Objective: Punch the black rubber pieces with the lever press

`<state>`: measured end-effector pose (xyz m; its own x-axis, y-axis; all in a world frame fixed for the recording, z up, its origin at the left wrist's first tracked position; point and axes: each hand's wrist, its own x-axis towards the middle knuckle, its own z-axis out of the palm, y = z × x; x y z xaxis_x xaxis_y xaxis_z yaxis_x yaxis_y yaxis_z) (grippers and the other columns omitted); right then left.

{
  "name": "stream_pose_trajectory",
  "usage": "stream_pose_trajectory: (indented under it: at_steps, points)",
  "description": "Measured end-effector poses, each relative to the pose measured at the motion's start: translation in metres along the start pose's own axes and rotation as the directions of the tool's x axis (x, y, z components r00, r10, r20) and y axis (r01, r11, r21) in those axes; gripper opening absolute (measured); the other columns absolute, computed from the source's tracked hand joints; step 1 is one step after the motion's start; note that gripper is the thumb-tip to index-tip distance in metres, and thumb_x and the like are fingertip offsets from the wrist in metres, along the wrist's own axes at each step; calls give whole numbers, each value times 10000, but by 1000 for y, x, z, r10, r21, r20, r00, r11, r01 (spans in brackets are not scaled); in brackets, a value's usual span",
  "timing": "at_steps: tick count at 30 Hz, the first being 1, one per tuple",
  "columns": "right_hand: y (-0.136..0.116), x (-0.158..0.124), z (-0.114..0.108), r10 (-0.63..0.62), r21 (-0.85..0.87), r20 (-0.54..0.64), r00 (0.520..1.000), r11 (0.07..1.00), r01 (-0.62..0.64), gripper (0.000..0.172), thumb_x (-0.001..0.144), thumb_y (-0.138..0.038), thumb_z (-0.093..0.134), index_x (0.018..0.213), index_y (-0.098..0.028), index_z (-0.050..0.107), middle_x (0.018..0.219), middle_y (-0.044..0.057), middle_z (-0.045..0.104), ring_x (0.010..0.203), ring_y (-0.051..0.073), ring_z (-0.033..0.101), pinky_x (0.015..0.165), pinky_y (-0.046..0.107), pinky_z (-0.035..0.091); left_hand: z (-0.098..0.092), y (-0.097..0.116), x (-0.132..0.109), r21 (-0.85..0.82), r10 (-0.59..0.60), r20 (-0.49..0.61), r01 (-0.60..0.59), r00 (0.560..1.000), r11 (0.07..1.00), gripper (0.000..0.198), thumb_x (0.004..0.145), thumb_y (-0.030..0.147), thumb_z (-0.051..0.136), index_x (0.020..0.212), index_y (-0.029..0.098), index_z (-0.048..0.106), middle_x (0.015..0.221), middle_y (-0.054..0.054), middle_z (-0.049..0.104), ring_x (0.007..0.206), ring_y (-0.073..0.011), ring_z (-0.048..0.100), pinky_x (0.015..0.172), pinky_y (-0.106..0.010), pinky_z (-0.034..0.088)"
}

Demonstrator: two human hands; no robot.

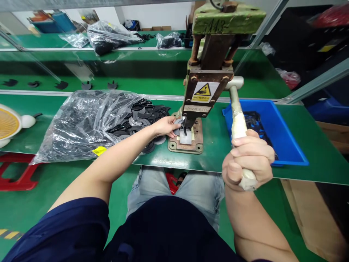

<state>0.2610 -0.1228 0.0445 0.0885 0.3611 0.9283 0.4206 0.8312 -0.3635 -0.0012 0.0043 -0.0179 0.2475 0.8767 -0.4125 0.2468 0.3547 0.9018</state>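
Note:
My left hand (165,126) reaches to the foot of a green hand press (229,22), its fingers pinching a thin curved dark plastic piece (178,122) at the left of the ram. Under the ram lies a small bright metal plate on the press base (199,136); a narrow black curved tip shows just above it. Wrapped around the tape-covered press lever (238,118) is my right hand (252,157), closed. Beside my left forearm, many dark curved plastic pieces (136,118) spill from a large clear plastic bag (81,123).
A blue bin (293,145) with black parts stands right of the press. Several black pieces (86,85) lie along the belt behind. At far left is a white-rimmed fan (16,123). Bagged parts (109,34) rest on the upper shelf.

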Motion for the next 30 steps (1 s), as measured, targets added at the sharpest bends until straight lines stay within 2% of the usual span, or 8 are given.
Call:
stream_pose_trajectory:
  at_steps: [6, 12, 16, 18, 23, 25, 28, 30]
  points:
    - [1, 1, 1, -8, 15, -8, 1000, 1000, 8, 211, 838, -349, 703, 714, -256, 561, 782, -30, 584, 833, 203, 729, 1087, 605, 587, -1, 0, 4, -124, -133, 64, 140, 989, 982, 428, 811, 383, 955, 845, 198, 571, 613, -41, 700, 528, -209, 750, 469, -219, 558]
    - [-3, 10, 11, -34, 46, -75, 997, 998, 37, 303, 852, -390, 701, 670, -229, 520, 727, -32, 578, 779, 181, 710, 1007, 590, 599, 6, 4, -4, -121, -133, 10, 133, 991, 984, 327, 901, 340, 875, 875, 198, 581, 611, -34, 697, 516, -198, 740, 484, -225, 576]
    - [-9, 58, 18, -70, 148, -129, 989, 985, 89, 318, 876, -390, 753, 694, -220, 554, 688, -38, 557, 741, 151, 698, 891, 481, 624, 7, 0, -6, -121, -95, 7, 95, 995, 988, 386, 908, 372, 866, 848, 210, 521, 606, -14, 674, 549, -190, 754, 505, -210, 577]
    - [-8, 94, 22, -79, 217, -123, 989, 971, 104, 205, 901, -416, 768, 879, -241, 664, 767, -30, 588, 788, 145, 702, 860, 426, 633, 9, -4, -7, -137, -57, -6, 55, 998, 989, 403, 908, 397, 866, 854, 209, 514, 624, -2, 675, 540, -168, 745, 496, -187, 559]
    - [7, 157, 26, -69, 319, 37, 997, 946, 54, 421, 960, -468, 740, 1283, -213, 650, 1135, 45, 644, 948, 131, 699, 909, 392, 635, 14, -9, -15, -169, -19, -71, 6, 997, 986, 356, 980, 395, 792, 867, 194, 521, 650, -5, 695, 513, -113, 711, 486, -143, 524]
    - [13, 150, 24, -12, 267, 91, 996, 964, -13, 604, 945, -585, 723, 1397, -206, 593, 1230, 87, 634, 1109, 183, 702, 1018, 440, 620, 14, -9, -23, -198, -23, -59, 11, 998, 980, 377, 971, 425, 800, 870, 194, 520, 670, -19, 717, 527, -121, 721, 494, -152, 536]
    - [19, 104, 16, 116, 156, 47, 992, 980, -122, 854, 886, -727, 708, 1545, -251, 449, 1486, 134, 524, 1401, 250, 593, 1224, 504, 516, 9, -7, -44, -233, -2, -29, -4, 1000, 973, 444, 924, 478, 841, 854, 196, 506, 711, -46, 753, 548, -141, 737, 498, -174, 555]
    - [21, 59, 13, 204, 107, 36, 978, 973, -207, 652, 975, -610, 655, 1508, -282, 472, 1451, 129, 547, 1314, 214, 631, 1174, 478, 550, 6, -6, -64, -239, 51, -22, -55, 998, 969, 450, 916, 494, 844, 853, 191, 517, 714, -52, 758, 553, -142, 736, 498, -183, 563]
